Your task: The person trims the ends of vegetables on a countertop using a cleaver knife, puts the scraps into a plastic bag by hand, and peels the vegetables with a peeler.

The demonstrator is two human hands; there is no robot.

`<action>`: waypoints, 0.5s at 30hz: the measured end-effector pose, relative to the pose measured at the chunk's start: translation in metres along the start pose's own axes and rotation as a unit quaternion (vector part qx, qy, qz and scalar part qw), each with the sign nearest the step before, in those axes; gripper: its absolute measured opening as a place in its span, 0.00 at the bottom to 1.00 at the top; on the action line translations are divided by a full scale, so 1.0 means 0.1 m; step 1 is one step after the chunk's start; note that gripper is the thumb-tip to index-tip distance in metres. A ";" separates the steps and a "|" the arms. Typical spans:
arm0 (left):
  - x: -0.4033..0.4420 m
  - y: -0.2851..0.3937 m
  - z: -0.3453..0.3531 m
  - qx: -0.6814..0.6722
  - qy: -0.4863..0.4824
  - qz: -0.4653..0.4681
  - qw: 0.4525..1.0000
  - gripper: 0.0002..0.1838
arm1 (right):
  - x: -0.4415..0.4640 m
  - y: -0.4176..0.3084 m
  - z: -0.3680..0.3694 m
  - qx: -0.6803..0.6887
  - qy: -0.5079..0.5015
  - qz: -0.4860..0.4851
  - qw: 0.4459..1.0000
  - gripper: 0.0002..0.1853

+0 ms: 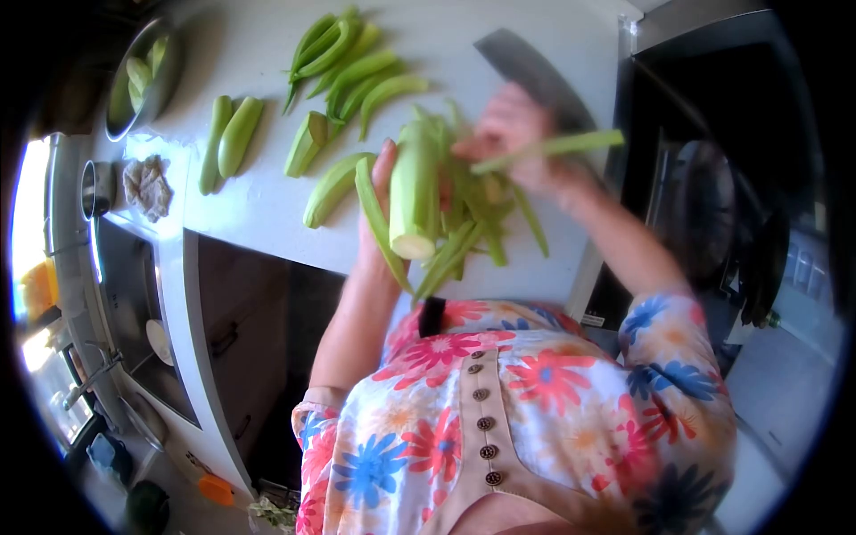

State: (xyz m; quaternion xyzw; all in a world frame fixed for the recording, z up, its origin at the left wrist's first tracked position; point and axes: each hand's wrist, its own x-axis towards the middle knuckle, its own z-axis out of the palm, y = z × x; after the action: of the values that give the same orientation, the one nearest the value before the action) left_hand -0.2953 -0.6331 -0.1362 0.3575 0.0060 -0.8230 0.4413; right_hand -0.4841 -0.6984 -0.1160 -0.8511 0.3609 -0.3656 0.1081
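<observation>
My left hand [378,214] is wrapped round a thick, pale green squash [415,192], with its cut end facing me. A long green strip of peel [379,223] hangs along that hand. My right hand [513,129], smeared by motion, is closed on a broad-bladed knife [535,76], whose blade points away to the upper right. Its handle is hidden in my fingers. Another strip of peel [553,150] lies across my right wrist. Below and beside the squash, several peel strips [481,223] are heaped on the white counter [267,223].
Long green pods [325,49] and curved green pieces lie farther back. Two pale squashes [236,138] rest at the left. A metal bowl [143,80] holds cut pieces. A crumpled cloth [148,187] lies near a small metal pot [98,189]. The counter's right edge [606,178] is close to my right forearm.
</observation>
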 end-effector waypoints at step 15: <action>-0.05 -0.14 0.04 -0.096 -0.068 -0.012 0.993 0.19 | -0.05 -0.10 0.22 0.022 -0.034 -0.030 0.999 0.23</action>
State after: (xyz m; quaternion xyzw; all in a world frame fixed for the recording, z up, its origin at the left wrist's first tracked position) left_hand -0.3060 -0.6229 -0.1346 0.2566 0.0594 -0.8463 0.4631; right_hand -0.4660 -0.6902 -0.1296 -0.8710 0.3231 -0.3473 0.1279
